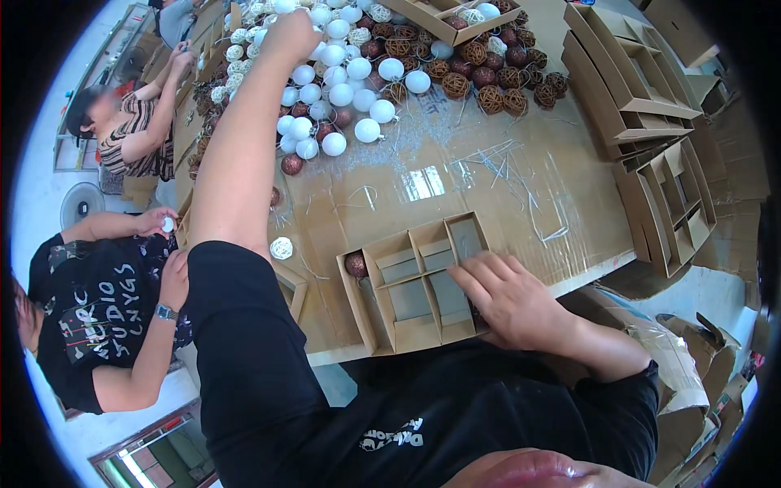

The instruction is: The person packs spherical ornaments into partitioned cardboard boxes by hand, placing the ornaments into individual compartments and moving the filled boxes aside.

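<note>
Stretched far forward, my left hand [291,37] is over the heap of ornament balls, beside white balls [333,55]. Its fingers point away and are mostly hidden, so I cannot tell what they hold. In front of me a cardboard divider box [379,325] lies near the table's front edge. One glittery brown ball [355,264] sits in its far left compartment. My right hand [512,301] rests across the box's right wall, its fingers stretched out and lying over the rim. A white woven ball [281,248] lies left of the box.
Brown woven balls [490,99] lie farther right in the heap, under another divider box [451,20]. More divider boxes [671,195] are stacked at the table's right edge. Loose silvery strings [508,163] lie mid-table. Two people [122,325] work at the left.
</note>
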{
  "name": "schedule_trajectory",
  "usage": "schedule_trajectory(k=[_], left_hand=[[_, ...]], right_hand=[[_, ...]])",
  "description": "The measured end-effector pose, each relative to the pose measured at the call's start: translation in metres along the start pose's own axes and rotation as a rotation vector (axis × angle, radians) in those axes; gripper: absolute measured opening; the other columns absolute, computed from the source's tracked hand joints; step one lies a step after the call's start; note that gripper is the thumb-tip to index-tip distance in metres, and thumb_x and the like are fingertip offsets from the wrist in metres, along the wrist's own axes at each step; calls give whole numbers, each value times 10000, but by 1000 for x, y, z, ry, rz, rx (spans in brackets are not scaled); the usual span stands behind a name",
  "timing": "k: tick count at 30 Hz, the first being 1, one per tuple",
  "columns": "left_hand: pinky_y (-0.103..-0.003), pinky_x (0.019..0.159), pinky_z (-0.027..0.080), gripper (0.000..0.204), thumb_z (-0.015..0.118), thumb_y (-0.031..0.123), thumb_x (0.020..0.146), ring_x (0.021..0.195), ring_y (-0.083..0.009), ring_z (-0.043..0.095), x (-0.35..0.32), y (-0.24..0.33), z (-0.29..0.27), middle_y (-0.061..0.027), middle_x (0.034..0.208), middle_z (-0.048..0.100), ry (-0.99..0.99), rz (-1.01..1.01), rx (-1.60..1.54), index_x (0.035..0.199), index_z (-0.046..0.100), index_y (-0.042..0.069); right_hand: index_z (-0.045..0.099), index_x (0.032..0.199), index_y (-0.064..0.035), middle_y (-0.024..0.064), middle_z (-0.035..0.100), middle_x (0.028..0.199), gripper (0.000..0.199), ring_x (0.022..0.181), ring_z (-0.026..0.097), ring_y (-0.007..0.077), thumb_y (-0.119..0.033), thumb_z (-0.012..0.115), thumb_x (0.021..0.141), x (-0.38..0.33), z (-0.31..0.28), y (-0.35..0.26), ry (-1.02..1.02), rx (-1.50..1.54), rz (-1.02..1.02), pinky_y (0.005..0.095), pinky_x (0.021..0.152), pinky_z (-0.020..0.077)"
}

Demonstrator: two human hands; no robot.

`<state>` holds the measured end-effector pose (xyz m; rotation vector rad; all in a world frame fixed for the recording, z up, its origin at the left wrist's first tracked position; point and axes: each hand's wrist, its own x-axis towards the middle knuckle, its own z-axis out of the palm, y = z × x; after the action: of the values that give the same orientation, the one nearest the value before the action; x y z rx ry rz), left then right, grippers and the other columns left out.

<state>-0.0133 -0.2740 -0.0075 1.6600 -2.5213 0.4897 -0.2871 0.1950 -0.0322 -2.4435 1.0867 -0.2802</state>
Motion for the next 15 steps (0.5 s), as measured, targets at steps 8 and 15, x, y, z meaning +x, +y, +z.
schedule_trajectory(k=[8,15], left_hand=[[-455,978,570,617,821,481,833,1097,-364,738,-16,-26,-2,-211,1182,763,-102,-100,-258,1255,728,41],[-327,781,571,577,580,566,1040,881,-163,720,-30,-40,-33,-111,1147,775,-236,-328,-1349,1164,761,33]], right_hand=[[422,1553,5,174,578,1305,884,1192,577,360,-312,799,819,5,11,6,22,42,-63,451,1054,479],[433,1558,-28,223,515,1447,958,1337,535,421,-575,785,856,-6,28,19,213,164,-110,505,1093,465]])
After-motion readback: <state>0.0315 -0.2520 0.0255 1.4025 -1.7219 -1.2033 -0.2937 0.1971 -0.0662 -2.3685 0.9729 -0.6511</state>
